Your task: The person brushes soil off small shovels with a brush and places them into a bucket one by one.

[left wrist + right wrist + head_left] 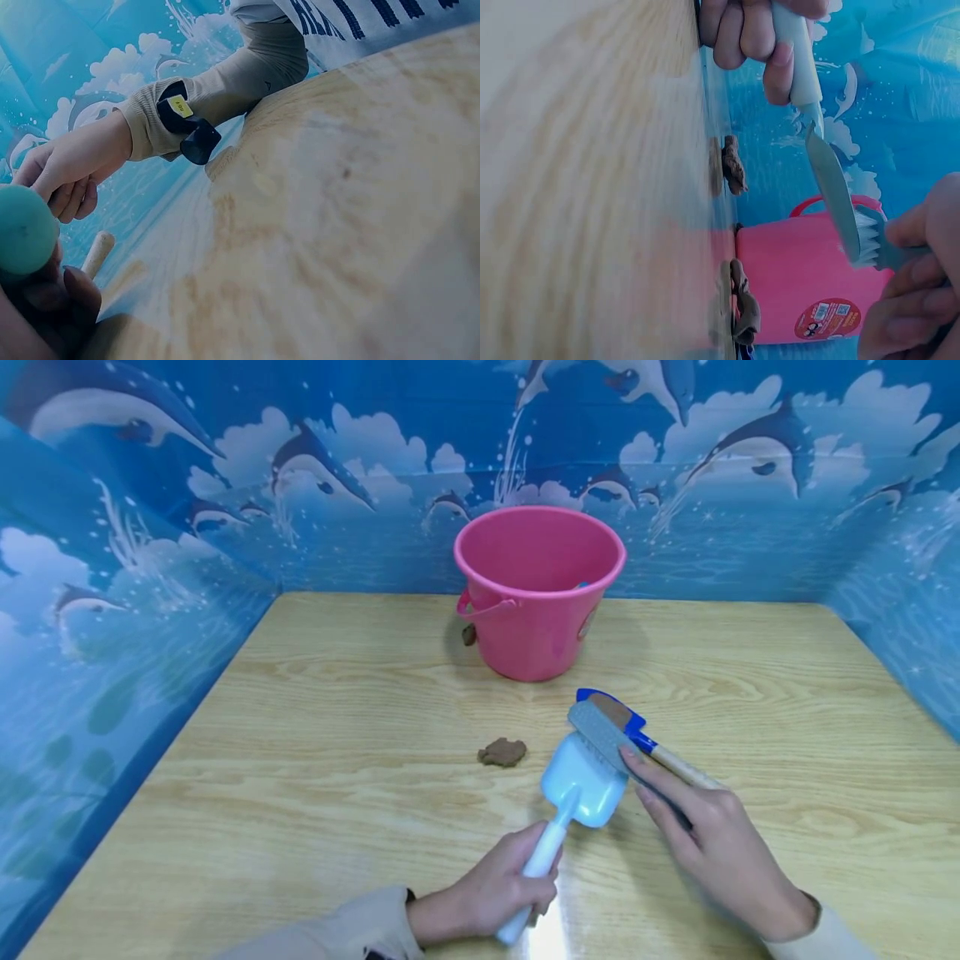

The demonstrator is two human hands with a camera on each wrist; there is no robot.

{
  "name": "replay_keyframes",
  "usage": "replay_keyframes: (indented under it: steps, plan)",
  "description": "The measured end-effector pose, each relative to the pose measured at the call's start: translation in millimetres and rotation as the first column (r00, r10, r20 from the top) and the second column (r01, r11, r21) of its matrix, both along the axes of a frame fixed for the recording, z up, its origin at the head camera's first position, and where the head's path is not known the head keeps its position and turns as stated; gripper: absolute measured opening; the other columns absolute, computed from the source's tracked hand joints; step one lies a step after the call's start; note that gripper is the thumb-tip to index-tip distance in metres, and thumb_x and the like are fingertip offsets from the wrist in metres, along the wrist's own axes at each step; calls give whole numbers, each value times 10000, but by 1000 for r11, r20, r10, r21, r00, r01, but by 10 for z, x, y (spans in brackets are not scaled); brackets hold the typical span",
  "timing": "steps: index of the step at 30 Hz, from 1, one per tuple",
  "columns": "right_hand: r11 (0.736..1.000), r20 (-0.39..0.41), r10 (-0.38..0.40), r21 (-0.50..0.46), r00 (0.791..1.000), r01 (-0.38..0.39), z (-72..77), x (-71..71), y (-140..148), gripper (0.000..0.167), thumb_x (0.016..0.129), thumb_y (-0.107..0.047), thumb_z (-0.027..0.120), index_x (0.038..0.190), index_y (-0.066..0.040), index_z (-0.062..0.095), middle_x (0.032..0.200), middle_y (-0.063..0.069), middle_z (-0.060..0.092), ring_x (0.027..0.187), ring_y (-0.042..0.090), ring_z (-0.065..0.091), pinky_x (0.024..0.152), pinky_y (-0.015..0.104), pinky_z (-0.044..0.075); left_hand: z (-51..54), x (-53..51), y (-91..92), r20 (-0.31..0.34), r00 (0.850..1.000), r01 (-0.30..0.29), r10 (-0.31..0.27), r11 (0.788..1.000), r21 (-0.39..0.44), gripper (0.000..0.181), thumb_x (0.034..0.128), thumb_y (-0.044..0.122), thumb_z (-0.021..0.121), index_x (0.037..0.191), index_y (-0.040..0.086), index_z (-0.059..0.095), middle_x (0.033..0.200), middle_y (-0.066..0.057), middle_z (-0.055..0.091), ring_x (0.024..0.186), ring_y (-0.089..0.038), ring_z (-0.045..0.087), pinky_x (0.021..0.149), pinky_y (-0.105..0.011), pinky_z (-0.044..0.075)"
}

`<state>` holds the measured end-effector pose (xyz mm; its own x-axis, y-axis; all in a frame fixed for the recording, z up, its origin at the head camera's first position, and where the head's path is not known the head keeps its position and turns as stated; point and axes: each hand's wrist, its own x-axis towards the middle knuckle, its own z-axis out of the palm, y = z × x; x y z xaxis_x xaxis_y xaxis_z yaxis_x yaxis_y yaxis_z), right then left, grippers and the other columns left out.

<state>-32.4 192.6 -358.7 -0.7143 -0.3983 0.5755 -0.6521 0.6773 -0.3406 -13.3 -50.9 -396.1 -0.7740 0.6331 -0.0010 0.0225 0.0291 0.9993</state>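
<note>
My left hand (498,885) grips the white handle of a light blue toy shovel (581,781), its blade held up off the table. A grey brush (597,733) is in my right hand (720,843), fingers wrapped about its handle. In the right wrist view the brush's white bristles (867,238) touch the shovel blade (832,187). Behind the brush lies a dark blue shovel (641,737) with a wooden handle, a brown lump (611,710) at its blade. In the left wrist view, the round end of the light blue shovel's handle (26,229) shows at the left edge.
A pink bucket (532,639) stands at the back of the wooden table (337,710), something blue just visible inside. One brown clay-like lump (502,752) lies in front of it, and a small dark lump (468,635) beside its left side. Dolphin-printed sheeting (390,452) surrounds the table.
</note>
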Motion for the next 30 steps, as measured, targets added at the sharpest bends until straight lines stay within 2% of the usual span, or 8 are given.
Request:
replay_keyframes:
  steps: [1,4,7,11,17,22,26,30]
  plan:
    - [1000,0,8,1,1000,-8,-1,4,-9,463,869,-7,639,1320,-99,592,1271,132,609,838,15,546,800,111,418,3,0,0,12,1000,-7,7,1000,4,257,624,-86,497,877,-61,456,718,33,456,546,-8,475,419,-157,463]
    - [997,27,82,7,996,-83,-11,35,-50,472,860,-1,646,1319,-97,593,925,-6,701,632,-70,396,637,74,378,12,-11,4,82,996,-34,31,999,28,272,618,-80,487,888,-64,450,704,22,457,524,-25,471,409,-162,450]
    - [977,65,209,35,976,-212,-37,79,-114,465,880,-26,637,1335,-102,578,719,-150,561,593,-95,314,572,46,349,21,-29,5,170,984,-68,56,996,64,252,627,-62,472,874,-33,436,671,3,450,485,-52,462,407,-176,434]
    - [960,66,269,60,961,-273,-64,111,-163,436,902,-62,623,1333,-117,582,759,-144,603,632,-79,412,597,67,395,21,-50,3,216,975,-79,57,993,91,234,632,-37,456,857,19,422,647,1,446,466,-69,451,413,-187,424]
    - [976,0,195,94,981,-194,-74,78,-120,319,1000,-241,509,1284,-166,632,660,-192,520,571,-105,318,515,37,322,15,-39,1,208,977,-59,38,993,99,243,631,-42,457,868,1,418,655,14,444,470,-60,449,410,-182,425]
    - [994,-95,61,100,994,-51,-42,9,-35,358,1022,-352,427,1202,-192,691,582,-184,425,521,-74,234,432,65,227,10,-11,2,177,984,-40,23,995,91,284,620,-64,466,900,-83,424,699,13,448,504,-45,461,408,-172,435]
    - [995,-144,-42,80,989,54,-26,-32,25,334,1007,-335,459,1194,-195,698,705,-38,658,493,-39,222,393,102,208,7,1,2,163,986,-36,23,996,82,297,619,-57,472,909,-93,426,727,15,446,518,-42,469,413,-164,447]
    - [987,-161,-114,96,980,130,-16,-45,72,293,941,-234,568,1202,-187,693,911,109,730,469,-15,297,350,150,263,-2,-2,0,157,987,-45,32,995,85,260,636,-51,467,892,-67,421,689,29,447,490,-46,462,409,-160,444]
